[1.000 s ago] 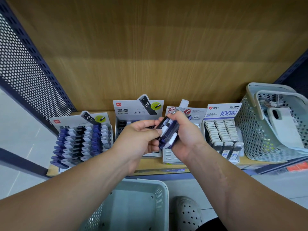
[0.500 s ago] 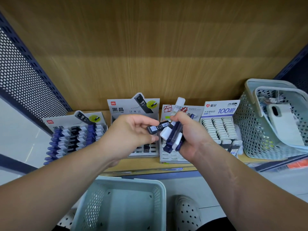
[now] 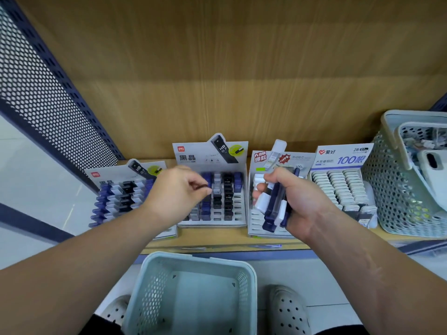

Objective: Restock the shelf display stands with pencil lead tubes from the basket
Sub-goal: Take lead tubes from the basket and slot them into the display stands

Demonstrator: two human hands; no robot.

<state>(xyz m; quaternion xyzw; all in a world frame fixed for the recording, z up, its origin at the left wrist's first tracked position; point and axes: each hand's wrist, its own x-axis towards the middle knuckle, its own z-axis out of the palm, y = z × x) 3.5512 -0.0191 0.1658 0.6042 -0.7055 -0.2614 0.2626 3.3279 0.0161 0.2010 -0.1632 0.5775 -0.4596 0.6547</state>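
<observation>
My right hand (image 3: 298, 200) grips a bundle of dark blue and white pencil lead tubes (image 3: 274, 207) in front of the third display stand (image 3: 257, 224). My left hand (image 3: 177, 191) hovers over the second stand (image 3: 238, 215), whose slots hold blue, black and white tubes. Its thumb and fingertips pinch a small dark lead tube (image 3: 202, 187) down among the rows. A pale green basket (image 3: 249, 274) sits below the shelf edge, and what shows of its inside holds nothing.
A stand (image 3: 116, 197) full of blue and black tubes is at the far left, and a stand of white tubes (image 3: 338, 187) at the right. A second perforated basket (image 3: 389, 189) with mixed items stands on the shelf's right end. My shoes show on the floor.
My left hand took one dark tube from the bundle and carried it left and down to the second stand. My right hand moved slightly right with the rest.
</observation>
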